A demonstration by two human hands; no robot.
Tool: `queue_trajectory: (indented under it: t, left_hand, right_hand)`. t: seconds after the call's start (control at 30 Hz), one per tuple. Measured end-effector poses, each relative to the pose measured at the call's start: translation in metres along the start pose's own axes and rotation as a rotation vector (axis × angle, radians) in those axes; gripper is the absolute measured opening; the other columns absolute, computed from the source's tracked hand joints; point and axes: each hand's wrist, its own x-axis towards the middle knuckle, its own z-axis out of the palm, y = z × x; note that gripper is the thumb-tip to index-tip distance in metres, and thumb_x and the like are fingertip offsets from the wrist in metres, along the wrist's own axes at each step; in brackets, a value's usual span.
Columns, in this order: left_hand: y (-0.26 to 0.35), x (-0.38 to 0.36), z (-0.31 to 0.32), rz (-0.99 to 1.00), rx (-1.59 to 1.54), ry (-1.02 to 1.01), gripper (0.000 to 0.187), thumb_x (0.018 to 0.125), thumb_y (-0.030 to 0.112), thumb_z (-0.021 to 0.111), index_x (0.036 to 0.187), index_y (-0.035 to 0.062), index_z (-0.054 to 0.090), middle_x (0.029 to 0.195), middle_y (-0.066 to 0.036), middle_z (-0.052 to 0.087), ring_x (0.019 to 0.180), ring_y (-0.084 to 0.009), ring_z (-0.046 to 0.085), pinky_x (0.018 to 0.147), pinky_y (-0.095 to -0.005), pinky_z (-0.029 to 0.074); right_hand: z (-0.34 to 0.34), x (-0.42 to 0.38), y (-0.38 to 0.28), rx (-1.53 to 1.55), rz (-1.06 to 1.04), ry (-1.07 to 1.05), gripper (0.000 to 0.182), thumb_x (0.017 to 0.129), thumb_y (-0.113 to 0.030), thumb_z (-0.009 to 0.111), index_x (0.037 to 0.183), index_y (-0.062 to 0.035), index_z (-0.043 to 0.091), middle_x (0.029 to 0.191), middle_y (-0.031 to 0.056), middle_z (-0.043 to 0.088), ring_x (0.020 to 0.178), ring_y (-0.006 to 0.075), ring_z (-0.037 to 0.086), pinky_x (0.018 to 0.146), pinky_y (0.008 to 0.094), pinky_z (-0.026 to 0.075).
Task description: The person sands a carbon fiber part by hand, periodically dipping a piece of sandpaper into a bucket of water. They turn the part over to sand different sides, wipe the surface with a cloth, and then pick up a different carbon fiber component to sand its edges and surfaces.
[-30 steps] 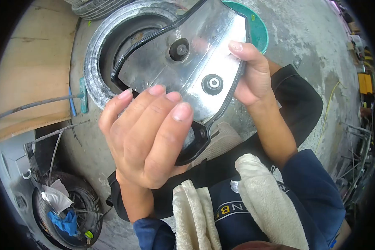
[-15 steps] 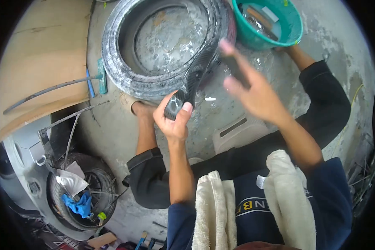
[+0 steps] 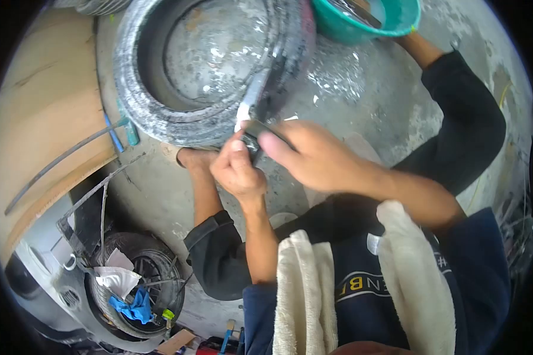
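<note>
At the centre of the frame the left hand (image 3: 237, 168) is clenched around the lower end of a glossy black-edged, shiny metal-faced panel (image 3: 256, 103), its fingers curled tight and the thumb pressed up against the piece. The right hand (image 3: 314, 157) comes in from the right and closes over the same lower end, its fingertips meeting those of the left hand, so both hands grasp the panel together. The panel stands nearly edge-on, rising from the hands toward the upper middle of the frame, where its upper part lies across the near rim of a wet black rubber tyre (image 3: 160, 112). The tyre lies flat on the grey concrete floor (image 3: 367, 89) in the upper left, with water pooled inside its ring.

A teal plastic basin (image 3: 361, 23) sits at the top, just right of the tyre. A pale wooden board (image 3: 47, 118) fills the left edge, with a thin dark rod (image 3: 65, 157) lying across it. In the lower left lies a second, smaller tyre with a wheel (image 3: 139, 284) holding white paper and a blue cloth (image 3: 133, 307). A cream towel (image 3: 302, 296) hangs around the person's neck at the bottom, over a navy shirt (image 3: 361, 290). Black-clad legs (image 3: 468, 130) bend to either side of the hands.
</note>
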Motion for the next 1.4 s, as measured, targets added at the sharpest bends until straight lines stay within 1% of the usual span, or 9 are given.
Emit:
queue_trajectory:
  t: [0.23, 0.33, 0.5, 0.6, 0.77, 1.03, 1.13, 1.27, 1.4]
  left_hand:
    - [0.009, 0.005, -0.004, -0.027, 0.023, -0.065, 0.040, 0.093, 0.021, 0.047, 0.102, -0.0117, 0.068, 0.078, -0.008, 0.066, 0.068, -0.0112, 0.055, 0.062, -0.0247, 0.042]
    - [0.007, 0.007, -0.002, -0.097, -0.072, -0.025, 0.040, 0.093, 0.023, 0.050, 0.098, -0.0119, 0.069, 0.074, -0.005, 0.063, 0.065, -0.0095, 0.051, 0.058, -0.0248, 0.039]
    - [0.002, 0.007, -0.005, 0.031, 0.044, -0.041, 0.040, 0.092, 0.023, 0.050, 0.095, -0.0126, 0.068, 0.075, -0.007, 0.065, 0.069, -0.0128, 0.057, 0.064, -0.0267, 0.046]
    - [0.011, 0.009, -0.010, -0.084, 0.088, -0.067, 0.038, 0.092, 0.022, 0.051, 0.095, -0.0111, 0.069, 0.075, -0.006, 0.065, 0.070, -0.0121, 0.056, 0.065, -0.0262, 0.045]
    - [0.010, 0.007, -0.004, 0.004, 0.105, -0.061, 0.037, 0.092, 0.021, 0.052, 0.096, -0.0113, 0.069, 0.075, -0.006, 0.065, 0.069, -0.0119, 0.056, 0.063, -0.0260, 0.045]
    - [0.020, -0.001, -0.003, -0.084, 0.131, -0.055, 0.035, 0.091, 0.022, 0.056, 0.096, -0.0093, 0.070, 0.071, -0.007, 0.065, 0.067, -0.0120, 0.057, 0.062, -0.0268, 0.046]
    - [0.027, 0.006, 0.007, -0.036, 0.117, -0.033, 0.031, 0.088, 0.021, 0.060, 0.095, -0.0072, 0.071, 0.067, -0.007, 0.065, 0.062, -0.0115, 0.058, 0.058, -0.0260, 0.046]
    - [0.043, -0.001, 0.023, 0.131, 0.374, -0.127, 0.021, 0.074, 0.017, 0.066, 0.086, -0.0005, 0.069, 0.072, -0.017, 0.065, 0.065, -0.0322, 0.064, 0.062, -0.0360, 0.051]
    - [0.045, -0.010, 0.037, 0.309, 0.409, -0.124, 0.024, 0.073, 0.018, 0.066, 0.089, -0.0004, 0.066, 0.074, -0.014, 0.065, 0.065, -0.0318, 0.062, 0.059, -0.0394, 0.050]
  right_hand:
    - [0.004, -0.016, -0.008, 0.092, 0.072, 0.077, 0.052, 0.099, -0.039, 0.043, 0.078, 0.0050, 0.061, 0.072, 0.0272, 0.059, 0.071, 0.0455, 0.059, 0.065, 0.0512, 0.045]
    - [0.002, 0.005, -0.006, 0.058, 0.140, -0.038, 0.049, 0.101, -0.037, 0.041, 0.097, 0.0046, 0.065, 0.067, 0.0228, 0.060, 0.064, 0.0365, 0.061, 0.065, 0.0474, 0.046]
    - [0.008, -0.020, -0.006, 0.351, 0.130, 0.115, 0.053, 0.102, -0.039, 0.040, 0.087, 0.0072, 0.062, 0.062, 0.0180, 0.055, 0.057, 0.0223, 0.056, 0.058, 0.0417, 0.044]
    - [-0.010, 0.002, -0.018, 0.281, 0.380, -0.173, 0.057, 0.102, -0.044, 0.041, 0.092, 0.0077, 0.063, 0.059, 0.0083, 0.052, 0.057, 0.0148, 0.048, 0.054, 0.0379, 0.041]
    - [-0.001, -0.016, -0.010, 0.403, 0.346, 0.006, 0.062, 0.102, -0.048, 0.040, 0.085, 0.0088, 0.059, 0.057, 0.0070, 0.048, 0.057, 0.0137, 0.046, 0.054, 0.0368, 0.040]
    - [-0.020, -0.009, -0.018, 0.349, 0.437, -0.095, 0.056, 0.102, -0.046, 0.041, 0.096, 0.0058, 0.063, 0.066, 0.0078, 0.055, 0.065, 0.0138, 0.050, 0.062, 0.0353, 0.043]
    - [-0.033, 0.004, -0.016, 0.231, 0.297, -0.198, 0.042, 0.100, -0.036, 0.048, 0.121, -0.0028, 0.063, 0.066, 0.0069, 0.053, 0.065, 0.0175, 0.050, 0.064, 0.0365, 0.043]
    - [-0.073, -0.025, 0.007, -0.319, -0.100, 0.136, 0.043, 0.088, -0.023, 0.064, 0.130, -0.0141, 0.063, 0.068, 0.0057, 0.042, 0.068, 0.0200, 0.042, 0.069, 0.0337, 0.037]
    - [-0.082, -0.043, 0.025, -0.467, -0.120, 0.141, 0.047, 0.084, -0.026, 0.069, 0.130, -0.0162, 0.063, 0.070, 0.0034, 0.038, 0.072, 0.0197, 0.042, 0.072, 0.0330, 0.034]
